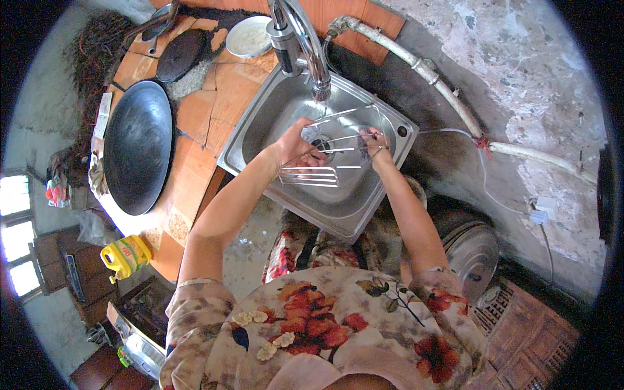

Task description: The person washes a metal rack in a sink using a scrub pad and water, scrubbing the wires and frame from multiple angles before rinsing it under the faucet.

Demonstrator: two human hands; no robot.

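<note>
A silver wire rack (308, 177) is held tilted over the stainless steel sink (260, 107). My left hand (299, 144) grips its left side, thumb and fingers spread around the wires. At the rack's right end my right hand (375, 141) has its fingers curled in among the wires. Something dark shows beneath those fingers, too small to make out. The drain (320, 144) lies below the rack, partly hidden by it and my left hand. A chrome faucet (320, 81) arches over the back of the basin; I cannot tell whether water runs.
Left of the sink, a tiled counter (195, 117) bears a large black wok (138, 148), a dark round lid (182, 55) and a white bowl (249, 38). A yellow jug (127, 257) stands at its near edge. A white pipe (442, 88) runs along the right wall.
</note>
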